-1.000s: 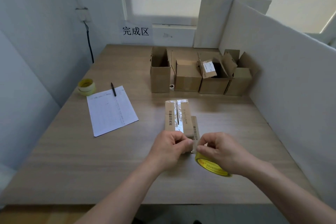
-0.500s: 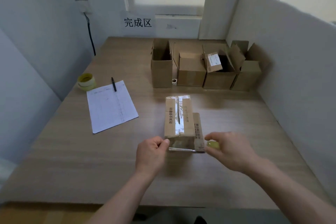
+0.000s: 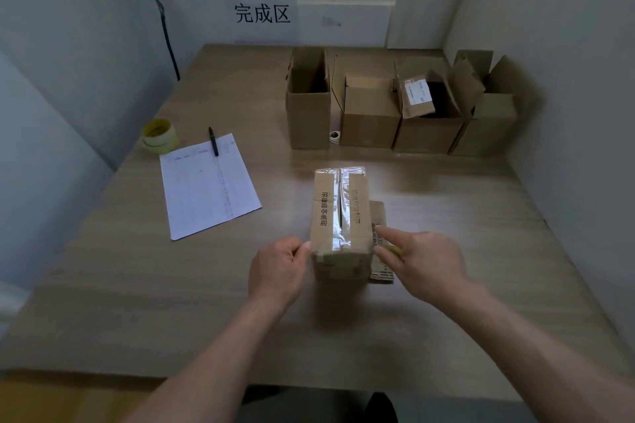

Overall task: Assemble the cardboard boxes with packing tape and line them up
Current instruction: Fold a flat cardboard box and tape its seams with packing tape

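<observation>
- Head view: box (image 3: 340,216) near front middle of desk (image 3: 137,285), seam taped.
- Left hand (image 3: 276,268) pinching tape at near-left edge; right hand (image 3: 424,266) curled on tape roll (image 3: 395,250), mostly hidden.
- Risk: slack, crooked pull could wrinkle tape or shift box.

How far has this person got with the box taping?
Done: four boxes stand in a row at the table's far edge, flaps up. In hand: a fifth box, one tape strip along its seam; the left hand and right hand press tape over its near edge. Left: probably finishing that strip, then adding it to the row.
</observation>
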A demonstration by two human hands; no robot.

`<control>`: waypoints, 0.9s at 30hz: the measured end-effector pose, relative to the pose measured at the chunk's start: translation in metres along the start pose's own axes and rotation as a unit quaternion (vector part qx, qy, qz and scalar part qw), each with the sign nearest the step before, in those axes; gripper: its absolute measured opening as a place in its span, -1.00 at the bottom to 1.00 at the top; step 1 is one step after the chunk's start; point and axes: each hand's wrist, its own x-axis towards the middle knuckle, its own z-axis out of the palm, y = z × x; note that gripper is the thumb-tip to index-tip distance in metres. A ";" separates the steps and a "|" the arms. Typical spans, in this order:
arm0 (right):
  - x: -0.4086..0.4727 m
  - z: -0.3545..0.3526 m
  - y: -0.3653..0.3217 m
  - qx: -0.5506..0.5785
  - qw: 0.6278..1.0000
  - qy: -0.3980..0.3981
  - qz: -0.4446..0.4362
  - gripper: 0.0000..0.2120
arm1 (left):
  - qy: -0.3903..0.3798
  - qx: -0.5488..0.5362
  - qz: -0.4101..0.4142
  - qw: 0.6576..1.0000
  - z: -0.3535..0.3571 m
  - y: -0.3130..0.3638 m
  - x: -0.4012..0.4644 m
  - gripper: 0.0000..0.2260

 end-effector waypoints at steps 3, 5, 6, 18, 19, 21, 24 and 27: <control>0.003 0.007 0.003 -0.011 1.000 -0.009 -0.002 -0.52 | -0.012 -0.014 -0.008 1.000 0.004 -0.004 0.003 -0.54; 0.005 0.010 0.004 -0.012 1.000 -0.024 0.003 -0.51 | -0.018 -0.019 -0.008 1.000 0.008 -0.005 0.005 -0.53; 0.006 0.011 0.005 -0.015 0.999 -0.030 0.005 -0.50 | -0.021 -0.020 -0.007 1.000 0.010 -0.006 0.006 -0.53; 0.017 0.028 0.021 0.044 0.996 -0.068 -0.049 -0.49 | -0.028 -0.006 0.081 0.996 0.017 -0.005 0.028 -0.52; 0.018 0.030 0.022 0.052 0.995 -0.063 -0.059 -0.49 | -0.036 0.027 0.182 0.982 0.019 -0.003 0.031 -0.52; 0.019 0.033 0.025 0.060 0.994 -0.041 -0.081 -0.49 | -0.109 0.069 0.278 0.952 0.025 0.001 0.036 -0.55; 0.020 0.035 0.027 0.056 0.993 -0.025 -0.101 -0.48 | -0.168 0.126 0.297 0.931 0.041 0.000 0.042 -0.50; 0.020 0.039 0.029 0.064 0.991 -0.015 -0.118 -0.48 | -0.116 0.163 0.362 0.911 0.049 -0.011 0.047 -0.55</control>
